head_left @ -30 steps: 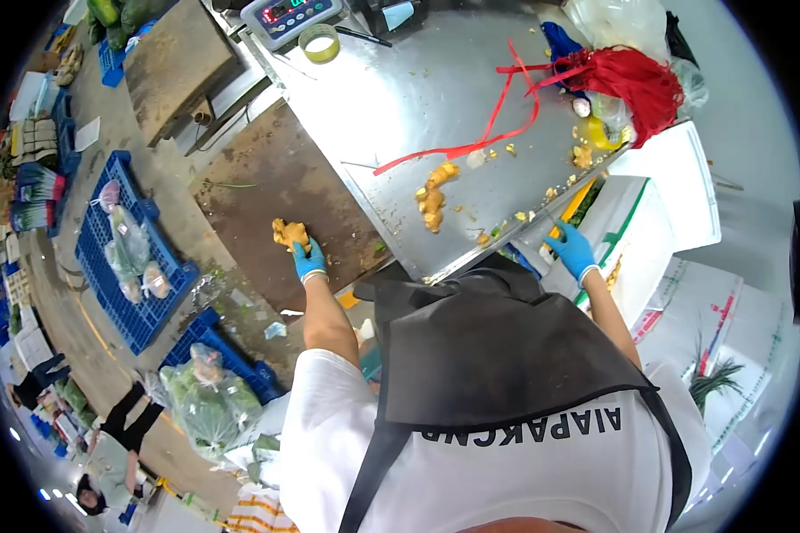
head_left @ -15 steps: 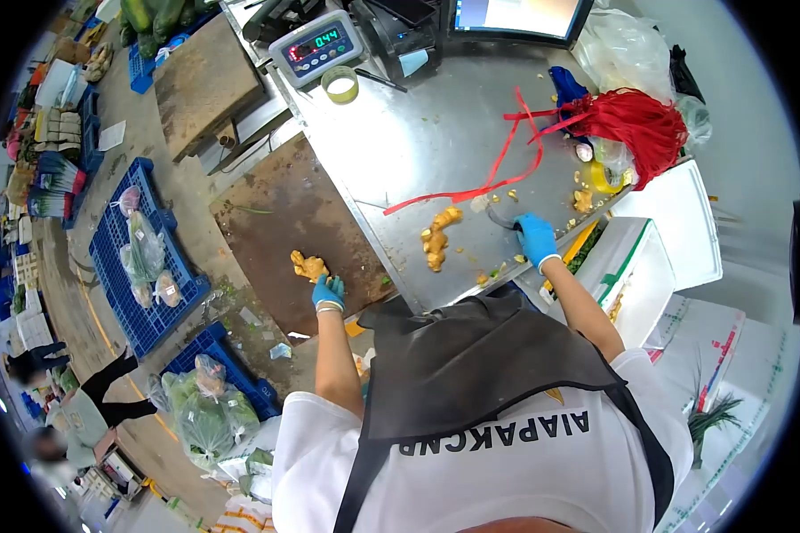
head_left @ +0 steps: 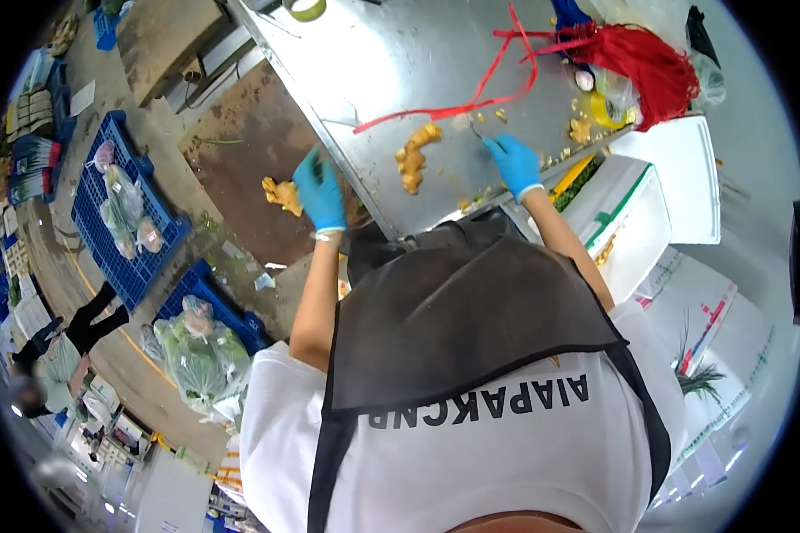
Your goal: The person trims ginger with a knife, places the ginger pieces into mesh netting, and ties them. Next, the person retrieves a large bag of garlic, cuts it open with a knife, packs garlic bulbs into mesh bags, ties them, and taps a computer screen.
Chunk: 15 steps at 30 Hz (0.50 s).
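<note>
Both my hands wear blue gloves. My left hand [head_left: 321,188] is over the brown, rust-stained board [head_left: 240,155], its fingers apart and a little blurred. Just left of it, a knobbly ginger root [head_left: 282,194] lies on the board. My right hand [head_left: 514,165] is closed above the steel table [head_left: 373,80], around a small knife whose thin dark tip [head_left: 477,131] shows past the fingers; the handle is hidden. Between my hands a longer ginger root [head_left: 412,160] rests on the steel, apart from both.
Red ties [head_left: 640,71] are heaped at the table's right, with loose strands [head_left: 444,113] across the steel. Yellow tape [head_left: 606,110] and a ginger piece [head_left: 580,131] lie near that edge. A white foam box [head_left: 636,226] stands right; a blue pallet [head_left: 156,253] with bagged produce is on the left floor.
The view has shifted, so the scale is out of sight. My left hand has risen from beside the ginger on the board, which stays there. My right hand keeps the knife.
</note>
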Each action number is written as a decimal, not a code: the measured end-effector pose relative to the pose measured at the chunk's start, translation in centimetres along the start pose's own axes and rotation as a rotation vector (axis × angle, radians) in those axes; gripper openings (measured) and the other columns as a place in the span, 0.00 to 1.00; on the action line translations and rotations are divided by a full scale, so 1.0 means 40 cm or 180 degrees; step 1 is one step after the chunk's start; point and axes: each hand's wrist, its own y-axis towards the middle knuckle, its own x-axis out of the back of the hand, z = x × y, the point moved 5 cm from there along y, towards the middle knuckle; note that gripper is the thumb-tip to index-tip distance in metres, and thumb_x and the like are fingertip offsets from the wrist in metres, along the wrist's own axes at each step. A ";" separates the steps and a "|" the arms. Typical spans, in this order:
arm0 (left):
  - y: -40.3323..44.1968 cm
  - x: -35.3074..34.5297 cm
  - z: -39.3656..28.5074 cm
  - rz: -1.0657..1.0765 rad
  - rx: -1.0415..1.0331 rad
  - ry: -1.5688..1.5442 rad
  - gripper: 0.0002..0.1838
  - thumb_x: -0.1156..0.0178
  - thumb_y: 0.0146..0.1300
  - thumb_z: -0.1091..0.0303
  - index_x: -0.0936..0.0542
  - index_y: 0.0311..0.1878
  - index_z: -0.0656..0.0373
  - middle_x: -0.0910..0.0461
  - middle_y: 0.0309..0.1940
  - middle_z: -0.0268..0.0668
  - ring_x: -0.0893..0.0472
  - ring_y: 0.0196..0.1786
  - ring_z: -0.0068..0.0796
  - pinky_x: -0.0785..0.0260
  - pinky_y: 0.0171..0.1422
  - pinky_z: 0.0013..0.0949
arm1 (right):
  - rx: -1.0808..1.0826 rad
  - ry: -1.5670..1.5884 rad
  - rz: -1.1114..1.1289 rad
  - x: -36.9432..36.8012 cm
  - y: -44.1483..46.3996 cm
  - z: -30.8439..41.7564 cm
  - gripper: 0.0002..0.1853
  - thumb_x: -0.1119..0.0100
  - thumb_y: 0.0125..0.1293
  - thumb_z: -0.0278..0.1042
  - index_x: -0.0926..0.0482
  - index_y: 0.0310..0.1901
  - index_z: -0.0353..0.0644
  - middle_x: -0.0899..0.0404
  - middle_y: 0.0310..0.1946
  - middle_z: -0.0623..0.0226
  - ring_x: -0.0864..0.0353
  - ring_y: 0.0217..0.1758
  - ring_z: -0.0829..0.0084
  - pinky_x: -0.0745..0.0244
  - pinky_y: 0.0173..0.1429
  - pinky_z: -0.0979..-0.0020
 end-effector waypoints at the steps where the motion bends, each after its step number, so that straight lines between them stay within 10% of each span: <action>1: 0.002 -0.038 -0.039 0.0333 -0.0059 0.0120 0.16 0.42 0.65 0.72 0.21 0.55 0.58 0.23 0.50 0.42 0.21 0.44 0.32 0.28 0.50 0.31 | 0.0308 0.0647 -0.0375 -0.039 0.007 0.005 0.16 0.47 0.67 0.42 0.21 0.52 0.46 0.20 0.46 0.57 0.21 0.50 0.55 0.26 0.53 0.59; 6: 0.060 -0.231 -0.118 0.1218 -0.1599 0.1773 0.20 0.45 0.63 0.68 0.26 0.59 0.53 0.26 0.57 0.47 0.21 0.50 0.50 0.26 0.50 0.45 | 0.1123 0.0520 0.0490 -0.124 0.007 0.208 0.22 0.51 0.70 0.42 0.31 0.64 0.51 0.22 0.52 0.55 0.21 0.51 0.53 0.26 0.54 0.58; 10: 0.140 -0.300 -0.035 0.1434 -0.0681 0.2198 0.10 0.40 0.61 0.63 0.17 0.44 0.53 0.19 0.42 0.47 0.18 0.39 0.49 0.25 0.42 0.44 | 0.1049 0.0819 0.0875 -0.115 -0.009 0.258 0.20 0.48 0.69 0.43 0.25 0.60 0.51 0.20 0.47 0.55 0.20 0.48 0.54 0.25 0.52 0.59; 12: 0.141 -0.270 -0.090 0.1628 0.1548 -0.0280 0.13 0.41 0.65 0.61 0.17 0.41 0.61 0.17 0.34 0.34 0.20 0.32 0.22 0.31 0.34 0.25 | 0.0950 0.1334 0.0669 -0.100 -0.010 0.234 0.18 0.47 0.69 0.44 0.22 0.56 0.49 0.18 0.43 0.58 0.17 0.45 0.59 0.23 0.48 0.63; 15: 0.052 -0.217 -0.228 0.2495 0.2136 -0.1698 0.13 0.43 0.67 0.63 0.18 0.46 0.62 0.19 0.33 0.28 0.24 0.30 0.15 0.37 0.33 0.18 | -0.0303 0.2982 0.1105 -0.024 -0.036 0.214 0.19 0.48 0.70 0.49 0.18 0.52 0.44 0.17 0.37 0.63 0.17 0.36 0.72 0.23 0.40 0.72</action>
